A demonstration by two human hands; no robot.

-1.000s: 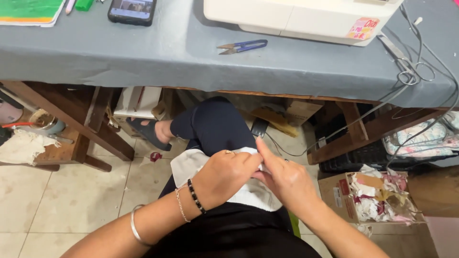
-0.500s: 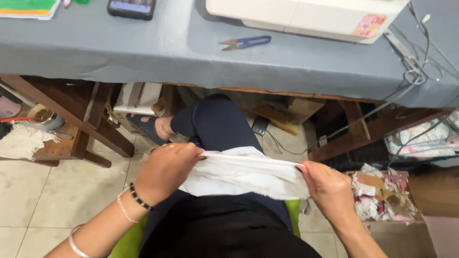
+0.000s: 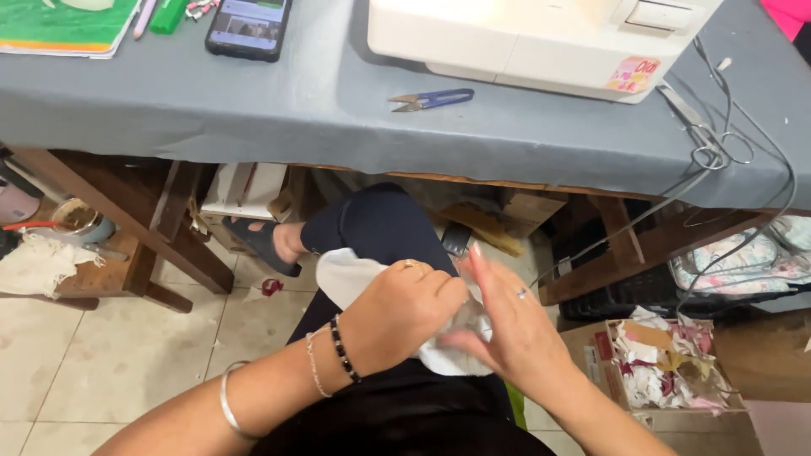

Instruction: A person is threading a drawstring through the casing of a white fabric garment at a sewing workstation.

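A piece of white fabric (image 3: 348, 277) lies bunched on my lap, over dark trousers. My left hand (image 3: 404, 311), with bracelets on the wrist and a ring, is closed around the fabric's middle. My right hand (image 3: 507, 325), also ringed, presses against the fabric from the right with fingers extended upward; its fingertips pinch a fold near the bottom. Both hands meet close together above my knee. Part of the fabric is hidden under the hands.
A grey-covered table (image 3: 296, 110) stands in front, holding a white sewing machine (image 3: 541, 38), small blue thread snips (image 3: 431, 100), a phone (image 3: 247, 25) and a green book (image 3: 68, 21). A box of fabric scraps (image 3: 659, 363) sits on the floor at right. Cables (image 3: 718, 160) hang off the table's edge.
Half a second ago my hands held the fabric stretched wide apart. They have come back together and the fabric is bunched between them.
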